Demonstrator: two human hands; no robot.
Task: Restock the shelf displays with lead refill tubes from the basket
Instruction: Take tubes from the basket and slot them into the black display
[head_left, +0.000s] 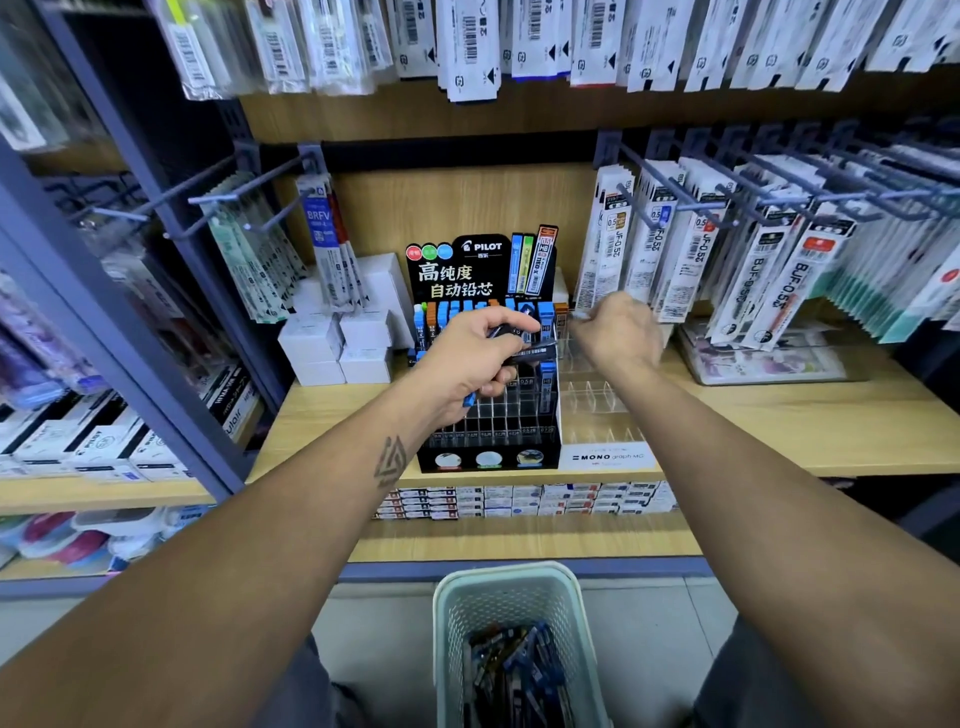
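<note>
Reaching over the wooden shelf (779, 415) at mid-frame, the left hand (467, 358) curls its fingers round a small bundle of lead refill tubes (524, 349), dark ones with a blue end poking out below the palm. It hovers above the black Pilot display stand (488, 457), whose rear rows hold blue and orange tubes while the front slots show only their grid. Just right of centre, the right hand (615, 332) is motion-blurred above the clear acrylic divider tray (597, 400), which stands just beside the Pilot stand and carries a Mono graph label on its front; something thin seems pinched at the fingertips, though I cannot tell for sure. At the bottom centre of the frame a pale green perforated basket (452, 623) sits on the floor, with more dark and blue refill tubes heaped inside. White boxes (337, 348) are stacked left of the stand, and packaged pen refills (691, 244) hang on hooks at right.
</note>
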